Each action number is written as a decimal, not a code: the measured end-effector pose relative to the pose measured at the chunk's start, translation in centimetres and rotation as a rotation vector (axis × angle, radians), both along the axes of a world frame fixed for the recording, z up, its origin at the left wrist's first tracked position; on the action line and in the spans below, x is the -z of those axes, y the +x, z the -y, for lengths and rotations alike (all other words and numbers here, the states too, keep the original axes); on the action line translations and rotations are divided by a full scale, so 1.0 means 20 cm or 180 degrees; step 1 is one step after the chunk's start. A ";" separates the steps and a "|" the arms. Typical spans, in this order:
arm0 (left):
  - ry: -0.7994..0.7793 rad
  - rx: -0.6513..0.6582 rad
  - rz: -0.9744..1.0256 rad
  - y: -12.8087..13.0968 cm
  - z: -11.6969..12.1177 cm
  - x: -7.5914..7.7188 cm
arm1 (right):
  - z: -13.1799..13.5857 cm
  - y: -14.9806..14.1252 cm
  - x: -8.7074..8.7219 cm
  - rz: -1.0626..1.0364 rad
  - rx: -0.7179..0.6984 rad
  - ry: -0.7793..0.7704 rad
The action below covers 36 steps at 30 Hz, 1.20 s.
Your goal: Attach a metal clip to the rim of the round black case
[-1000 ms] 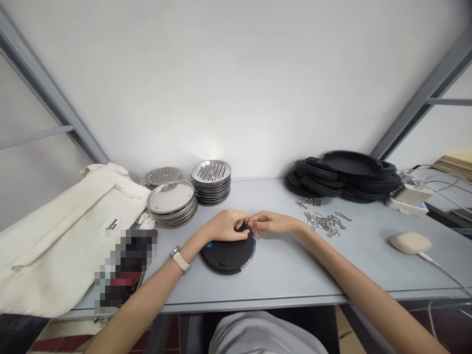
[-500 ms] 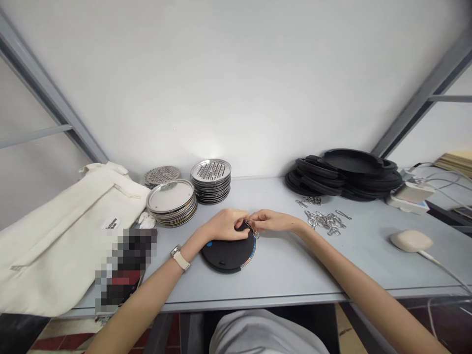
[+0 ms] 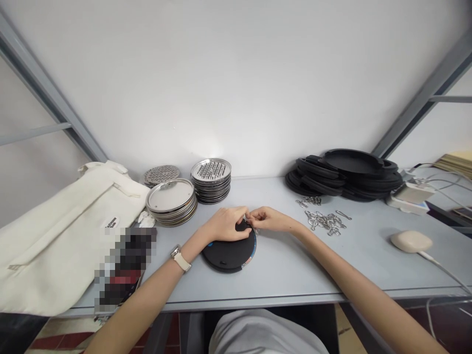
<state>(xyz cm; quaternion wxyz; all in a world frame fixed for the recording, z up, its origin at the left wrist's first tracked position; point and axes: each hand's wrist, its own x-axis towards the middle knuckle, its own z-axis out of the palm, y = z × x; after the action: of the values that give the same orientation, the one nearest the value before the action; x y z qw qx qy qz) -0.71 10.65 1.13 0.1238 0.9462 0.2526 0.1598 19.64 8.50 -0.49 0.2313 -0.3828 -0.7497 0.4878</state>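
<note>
While left hand point(image 3: 226, 223) holds black disc point(image 3: 226, 251) on grey table point(image 3: 295, 275), thumb on top, right hand point(image 3: 249, 216) pinches small metal clip point(image 3: 257, 231) at disc's far-right edge; step looks like attaching clip; next move calls for steady disc, precise fingertip work.

There are two hands point(image 3: 225, 224), one black disc point(image 3: 229, 253) in hand, three metal stacks point(image 3: 211, 189), one wristwatch point(image 3: 180, 258) and one cream bag point(image 3: 70, 236).

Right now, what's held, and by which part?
Left grip: black disc, near its far right edge. Right grip: seemingly a small metal clip at that edge; fingers hide which part of it is pinched.
</note>
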 end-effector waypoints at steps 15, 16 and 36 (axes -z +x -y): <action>0.0376 0.0399 -0.0328 -0.03 -0.04 0.01 | 0.02 -0.01 -0.02 0.0263 -0.0149 0.0108; 0.0347 0.0392 -0.0301 -0.03 -0.05 0.02 | 0.02 -0.01 -0.02 0.0300 -0.0152 0.0134; 0.0029 0.0414 -0.0010 -0.03 -0.08 0.04 | 0.05 -0.03 -0.03 0.0570 -0.0023 0.0415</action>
<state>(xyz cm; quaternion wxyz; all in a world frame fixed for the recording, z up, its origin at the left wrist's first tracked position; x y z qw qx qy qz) -1.34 12.18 0.30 0.1292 0.9614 0.1900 0.1511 19.09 7.57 0.13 0.1860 -0.4064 -0.7988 0.4026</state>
